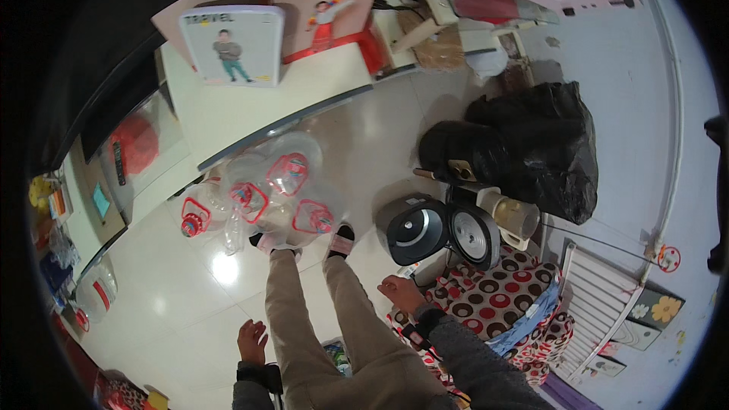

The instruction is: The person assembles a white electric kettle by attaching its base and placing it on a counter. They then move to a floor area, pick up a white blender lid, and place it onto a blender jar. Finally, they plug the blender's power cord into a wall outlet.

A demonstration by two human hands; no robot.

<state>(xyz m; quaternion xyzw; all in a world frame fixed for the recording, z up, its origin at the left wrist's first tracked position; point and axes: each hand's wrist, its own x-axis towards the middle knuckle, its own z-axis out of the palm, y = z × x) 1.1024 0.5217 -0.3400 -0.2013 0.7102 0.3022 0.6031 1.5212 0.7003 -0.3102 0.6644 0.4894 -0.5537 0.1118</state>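
My left hand (252, 342) hangs beside my left thigh, its fingers loosely bent and apart with nothing in them. My right hand (402, 292) is out over the right side, fingers loosely curled, and no held thing shows. Just beyond it are a small white item (408, 269) and a black rice cooker (418, 228) with its lid swung open, showing the silver inner lid (470, 237). Cloth with red and brown circles (493, 296) lies to the right of that hand. Several clear plastic jugs with pink-red handles (289, 175) stand around my feet.
A white desk (319, 80) with picture panels (231, 45) spans the far side. At the right are a black bag (547, 144), a dark round container (459, 152), a blender-like jug (516, 218) and a white rack (596, 304). Another clear jug (96, 292) stands far left.
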